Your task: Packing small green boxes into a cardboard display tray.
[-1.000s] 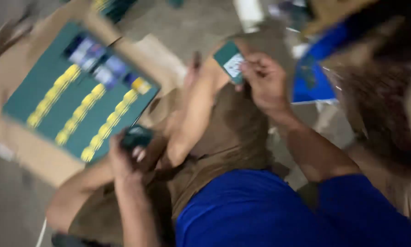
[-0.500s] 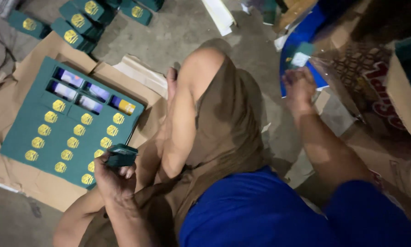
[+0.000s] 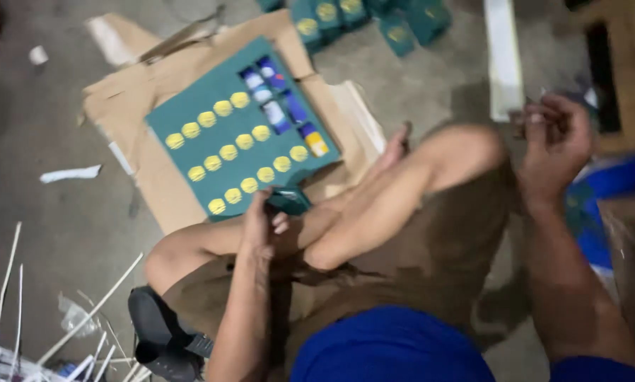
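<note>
Head view | left hand [image 3: 261, 225] clamped on a small teal box [image 3: 288, 201], just off the near edge of the teal box block [image 3: 243, 134] on flattened cardboard [image 3: 155, 191] | right hand [image 3: 554, 141] raised well apart, fingers curled — contents too blurred to tell | progress: block mostly filled in rows, more loose teal boxes [image 3: 360, 18] beyond it — likely some left to place.

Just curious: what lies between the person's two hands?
In the head view, the person's bent legs in brown shorts lie between the left hand, which holds a small green box, and the raised right hand.
</note>
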